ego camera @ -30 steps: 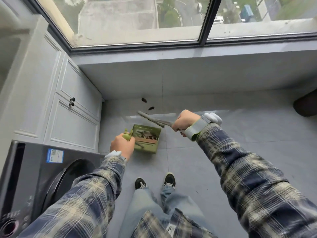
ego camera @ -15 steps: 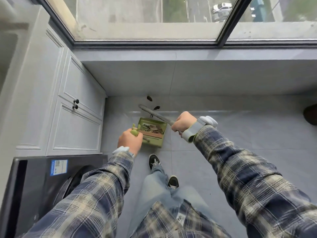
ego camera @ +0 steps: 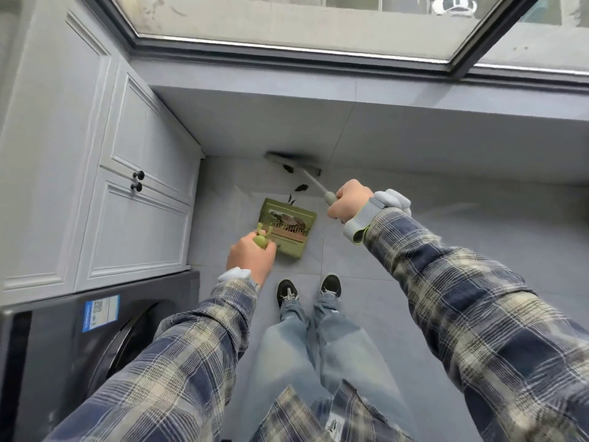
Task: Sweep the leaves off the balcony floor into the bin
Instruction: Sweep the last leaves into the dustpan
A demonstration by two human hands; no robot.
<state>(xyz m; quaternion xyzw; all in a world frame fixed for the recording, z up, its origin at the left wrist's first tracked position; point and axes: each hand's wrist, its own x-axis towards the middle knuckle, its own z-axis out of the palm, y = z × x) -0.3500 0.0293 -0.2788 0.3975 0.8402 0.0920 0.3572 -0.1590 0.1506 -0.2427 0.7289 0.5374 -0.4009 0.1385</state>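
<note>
Gripping the broom (ego camera: 310, 180) in right hand (ego camera: 350, 204), left hand (ego camera: 251, 255) clamped on dustpan (ego camera: 288, 231) handle; dragging leaves (ego camera: 301, 187) beyond the dustpan's mouth inward, keeping bristles flat.

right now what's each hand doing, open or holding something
Left hand: closed around the green dustpan handle.
Right hand: closed around the broom handle, its head on the floor by the wall.

Right hand (ego camera: 350, 204) grips the broom (ego camera: 294, 162) — blurred, seemingly against the wall — left hand (ego camera: 250, 258) holds the dustpan (ego camera: 288, 228).
</note>
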